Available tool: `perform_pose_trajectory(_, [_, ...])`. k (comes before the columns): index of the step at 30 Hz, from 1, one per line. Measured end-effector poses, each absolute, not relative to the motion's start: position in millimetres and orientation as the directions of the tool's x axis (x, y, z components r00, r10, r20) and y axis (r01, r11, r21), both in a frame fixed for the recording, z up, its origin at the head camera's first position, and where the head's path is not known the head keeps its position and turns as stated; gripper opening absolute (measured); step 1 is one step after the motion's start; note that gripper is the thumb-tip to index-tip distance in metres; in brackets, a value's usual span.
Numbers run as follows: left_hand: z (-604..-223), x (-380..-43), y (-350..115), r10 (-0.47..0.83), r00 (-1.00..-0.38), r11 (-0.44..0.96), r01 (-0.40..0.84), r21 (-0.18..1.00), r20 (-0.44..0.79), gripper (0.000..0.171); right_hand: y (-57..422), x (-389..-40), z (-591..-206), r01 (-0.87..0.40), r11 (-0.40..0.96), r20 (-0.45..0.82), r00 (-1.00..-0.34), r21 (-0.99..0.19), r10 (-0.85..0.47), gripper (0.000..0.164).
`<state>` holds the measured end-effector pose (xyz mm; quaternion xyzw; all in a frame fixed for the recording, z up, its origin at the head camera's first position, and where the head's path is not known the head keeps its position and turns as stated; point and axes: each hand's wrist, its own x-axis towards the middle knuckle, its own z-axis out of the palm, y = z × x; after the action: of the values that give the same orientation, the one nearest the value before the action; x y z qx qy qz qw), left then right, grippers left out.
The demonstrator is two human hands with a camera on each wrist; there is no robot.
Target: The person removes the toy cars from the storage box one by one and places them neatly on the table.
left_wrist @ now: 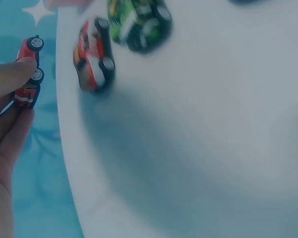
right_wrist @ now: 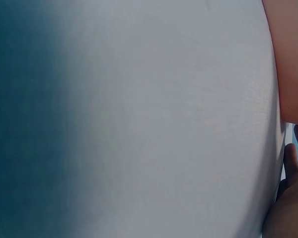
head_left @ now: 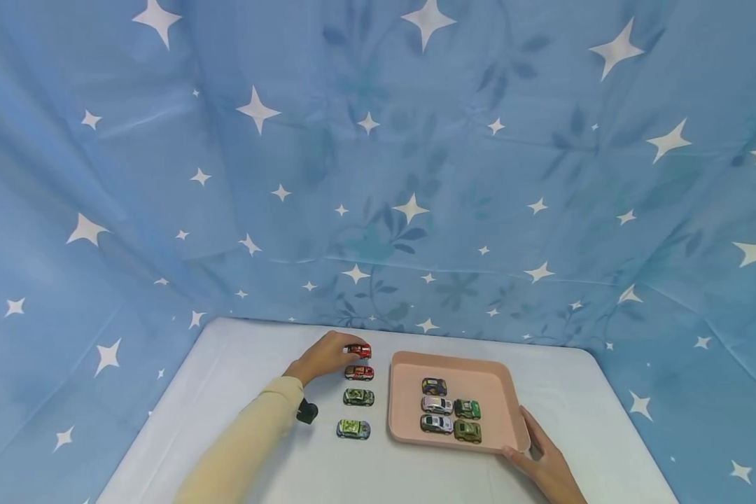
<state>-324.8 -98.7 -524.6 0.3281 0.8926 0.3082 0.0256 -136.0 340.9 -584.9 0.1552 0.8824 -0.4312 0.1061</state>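
Red toy car [head_left: 360, 351] pinched in the left hand [head_left: 326, 354], at the far end of a column of cars on the worktop [head_left: 246, 364].
The step in hand looks like gripping and lifting this car; the next move seems to call for a steady pinch and care around the red-and-white car [head_left: 359, 373] just beside it. The held car is glossy red, with dark tyres and pale hubs, partly covered by the thumb; the left wrist view suggests it is off the surface. Nearer the person stand a camouflage-green car [head_left: 359, 397] and a lime-and-blue car [head_left: 353, 429]. To the right, a pink tray [head_left: 409, 392] holds five cars [head_left: 437, 405], and the right hand's [head_left: 544, 465] thumb and fingers grip its near right corner.
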Motion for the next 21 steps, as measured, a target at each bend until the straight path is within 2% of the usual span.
perform_pose_trajectory(7, [-531.7,-322.6,-126.9,0.577,-0.798,0.604,0.561,0.566,0.174,0.029,340.7,-137.5,-583.5,0.371,0.590,-0.324,-0.927,-0.717,0.189,0.106])
perform_pose_trajectory(21, [-550.0,-307.2,-164.7,0.556,-0.828,0.641,0.485,0.595,0.075,0.028,339.4,-138.3,-581.3,0.387,0.606,-0.339,-0.920,-0.695,0.198,0.109])
